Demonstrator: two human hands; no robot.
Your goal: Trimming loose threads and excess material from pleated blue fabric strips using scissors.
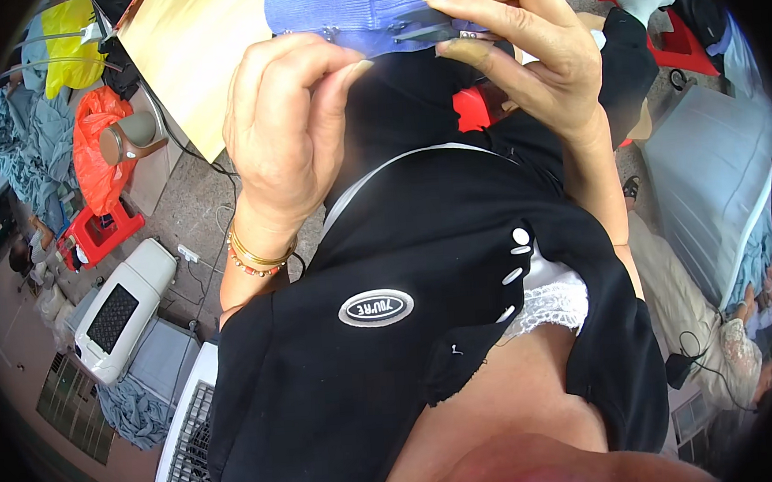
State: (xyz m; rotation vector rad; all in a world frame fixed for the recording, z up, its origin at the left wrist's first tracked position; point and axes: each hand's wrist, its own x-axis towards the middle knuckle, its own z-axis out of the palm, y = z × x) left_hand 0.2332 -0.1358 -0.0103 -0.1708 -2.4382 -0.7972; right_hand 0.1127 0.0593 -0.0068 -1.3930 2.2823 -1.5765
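Blue ribbed knit fabric (327,2) lies at the top, with small bits along its lower edge. My left hand (282,128) is closed in a pinch beside that edge; whatever its fingertips hold is too small or hidden to make out. Between the thumb and fingers of my right hand (538,55) are small dark thread snips (426,32). Their pointed end lies over the knit and points toward my left hand. Bracelets (259,253) circle my left wrist.
A pale yellow board or tabletop (207,57) lies left of the knit. Further left stand a red stool (103,232), an orange plastic bag (102,143) and a white machine housing (125,310). Cables run over the floor. A large translucent-covered bundle (709,177) stands at right.
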